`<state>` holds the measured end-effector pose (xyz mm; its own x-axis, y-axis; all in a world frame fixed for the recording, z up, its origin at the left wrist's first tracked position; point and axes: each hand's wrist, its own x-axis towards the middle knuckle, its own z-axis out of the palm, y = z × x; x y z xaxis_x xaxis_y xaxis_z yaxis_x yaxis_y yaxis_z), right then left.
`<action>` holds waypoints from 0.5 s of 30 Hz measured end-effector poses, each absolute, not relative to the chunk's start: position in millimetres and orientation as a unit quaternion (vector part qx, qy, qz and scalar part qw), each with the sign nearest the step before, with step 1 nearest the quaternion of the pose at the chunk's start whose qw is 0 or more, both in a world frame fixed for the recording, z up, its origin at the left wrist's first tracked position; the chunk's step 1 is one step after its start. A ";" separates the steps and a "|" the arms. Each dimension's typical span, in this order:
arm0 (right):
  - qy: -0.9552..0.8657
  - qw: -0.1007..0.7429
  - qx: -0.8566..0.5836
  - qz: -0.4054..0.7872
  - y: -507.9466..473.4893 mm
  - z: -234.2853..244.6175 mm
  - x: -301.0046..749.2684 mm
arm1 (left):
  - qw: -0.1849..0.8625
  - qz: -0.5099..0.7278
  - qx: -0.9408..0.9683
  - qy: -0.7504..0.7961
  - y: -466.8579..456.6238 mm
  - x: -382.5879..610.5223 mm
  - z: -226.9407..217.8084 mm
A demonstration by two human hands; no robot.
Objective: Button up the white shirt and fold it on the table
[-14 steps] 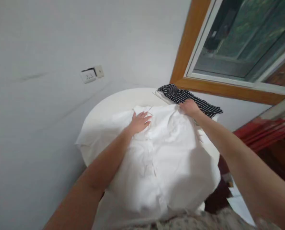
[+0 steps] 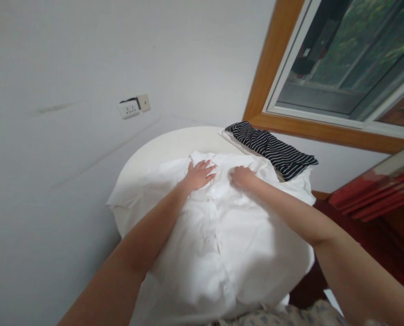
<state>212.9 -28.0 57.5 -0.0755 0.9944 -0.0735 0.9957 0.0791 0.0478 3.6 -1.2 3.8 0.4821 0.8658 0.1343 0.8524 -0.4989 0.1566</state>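
A white button-up shirt lies spread over a round white table, its collar at the far side and its button front running toward me. My left hand rests flat near the collar, fingers spread on the cloth. Right of the collar, my right hand touches the shirt's upper part. Its fingers look bent and are slightly blurred, and their tips are hidden, so I cannot tell whether they pinch any cloth. Wrinkles show in the fabric around it.
Black-and-white striped cloth lies folded at the table's far right edge. Behind the table is a pale wall with a socket. A wood-framed window stands at the upper right, and a red curtain hangs at the right.
My right hand has moved left from the shirt's shoulder edge beside the striped cloth, inward over the shirt. The left hand has stayed in place on the shirt.
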 end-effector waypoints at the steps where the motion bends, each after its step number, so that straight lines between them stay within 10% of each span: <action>1: 0.704 0.037 0.709 -0.017 -35.4 48.9 217.6 | 0.035 0.099 0.860 0.499 -1.7 3.8 4.5; 15: 0.736 0.040 0.676 -0.003 -36.9 59.2 251.6 | 0.021 0.104 0.862 0.496 -3.2 5.0 2.2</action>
